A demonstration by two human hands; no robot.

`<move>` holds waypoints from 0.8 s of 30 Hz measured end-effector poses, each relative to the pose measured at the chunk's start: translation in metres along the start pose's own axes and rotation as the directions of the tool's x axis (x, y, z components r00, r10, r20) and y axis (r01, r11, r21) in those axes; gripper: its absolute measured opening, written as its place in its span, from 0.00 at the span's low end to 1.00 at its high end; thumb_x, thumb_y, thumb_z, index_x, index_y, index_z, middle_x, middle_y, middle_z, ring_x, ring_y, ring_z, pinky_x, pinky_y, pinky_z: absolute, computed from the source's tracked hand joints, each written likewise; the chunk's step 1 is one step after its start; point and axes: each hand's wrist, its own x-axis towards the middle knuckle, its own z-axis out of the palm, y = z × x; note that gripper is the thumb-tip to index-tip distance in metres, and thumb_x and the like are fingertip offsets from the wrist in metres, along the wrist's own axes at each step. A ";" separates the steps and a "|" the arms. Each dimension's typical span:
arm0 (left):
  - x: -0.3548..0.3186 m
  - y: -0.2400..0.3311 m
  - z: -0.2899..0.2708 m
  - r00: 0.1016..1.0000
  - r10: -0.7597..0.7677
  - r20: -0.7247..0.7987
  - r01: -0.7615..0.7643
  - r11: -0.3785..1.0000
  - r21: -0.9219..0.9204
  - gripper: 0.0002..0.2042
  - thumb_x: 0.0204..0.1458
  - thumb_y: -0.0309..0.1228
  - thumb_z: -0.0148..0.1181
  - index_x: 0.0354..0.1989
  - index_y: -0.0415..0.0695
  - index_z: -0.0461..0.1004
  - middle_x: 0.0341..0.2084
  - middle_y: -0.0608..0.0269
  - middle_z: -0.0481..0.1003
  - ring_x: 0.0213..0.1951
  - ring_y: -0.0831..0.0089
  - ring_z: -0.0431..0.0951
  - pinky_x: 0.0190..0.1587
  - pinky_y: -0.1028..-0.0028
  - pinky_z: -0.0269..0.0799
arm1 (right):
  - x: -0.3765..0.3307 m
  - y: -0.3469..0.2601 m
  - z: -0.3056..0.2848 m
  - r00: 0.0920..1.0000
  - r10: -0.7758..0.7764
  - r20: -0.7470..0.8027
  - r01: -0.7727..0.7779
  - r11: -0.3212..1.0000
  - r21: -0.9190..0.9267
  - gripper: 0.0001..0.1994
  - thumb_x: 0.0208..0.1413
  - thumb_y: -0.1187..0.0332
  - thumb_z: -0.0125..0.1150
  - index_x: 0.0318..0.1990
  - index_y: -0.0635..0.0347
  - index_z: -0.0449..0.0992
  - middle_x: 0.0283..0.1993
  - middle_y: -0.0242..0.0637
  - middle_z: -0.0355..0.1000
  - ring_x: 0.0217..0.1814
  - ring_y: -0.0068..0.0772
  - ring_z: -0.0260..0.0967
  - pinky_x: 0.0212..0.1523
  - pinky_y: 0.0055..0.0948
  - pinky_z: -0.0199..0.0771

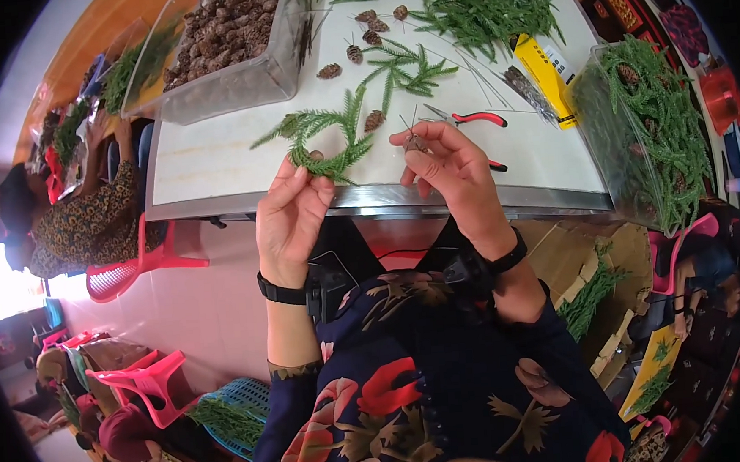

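Observation:
My left hand (291,212) pinches the lower edge of a small ring of artificial green pine sprigs (338,159), just above the table's near edge. A brown pine cone shows at the ring's base by my fingertips. Between the thumb and fingers of my right hand (458,175) is a pine cone (415,143) with thin wires standing up from it. Pliers (478,119) with red and black handles lie beside that hand, partly hidden by it. On the table behind the ring are a loose pine cone (374,120) and a branched green sprig (411,72).
A clear bin (280,80) of pine cones stands at the back left, a pile of green sprigs (492,7) at the back right. A yellow package (544,76) lies near a clear bin of green garlands (652,129). Other people sit at left, beside pink chairs (147,261).

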 end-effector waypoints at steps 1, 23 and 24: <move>0.000 0.000 -0.001 1.000 0.002 0.018 -0.001 1.000 -0.024 0.14 0.59 0.19 0.48 0.54 0.36 0.68 0.46 0.53 0.74 0.47 0.65 0.76 0.52 0.68 0.75 | 0.000 0.000 0.000 1.000 0.021 0.018 -0.021 1.000 0.023 0.13 0.62 0.71 0.58 0.52 0.62 0.69 0.52 0.38 0.74 0.35 0.19 0.71 0.30 0.17 0.67; -0.009 -0.019 0.041 0.846 0.512 0.148 -0.422 0.473 0.774 0.22 0.53 0.23 0.54 0.58 0.36 0.65 0.50 0.53 0.71 0.45 0.69 0.74 0.53 0.69 0.68 | 0.008 -0.007 0.007 0.851 -0.345 0.397 0.513 0.712 -0.480 0.12 0.54 0.78 0.62 0.46 0.64 0.74 0.53 0.42 0.69 0.43 0.32 0.74 0.44 0.27 0.75; -0.010 -0.016 0.043 0.847 0.511 0.145 -0.418 0.473 0.776 0.22 0.53 0.23 0.54 0.58 0.36 0.65 0.50 0.53 0.71 0.45 0.69 0.74 0.53 0.69 0.68 | 0.009 -0.008 0.006 0.852 -0.343 0.395 0.510 0.715 -0.479 0.12 0.54 0.78 0.62 0.46 0.64 0.74 0.53 0.42 0.69 0.43 0.32 0.74 0.44 0.27 0.75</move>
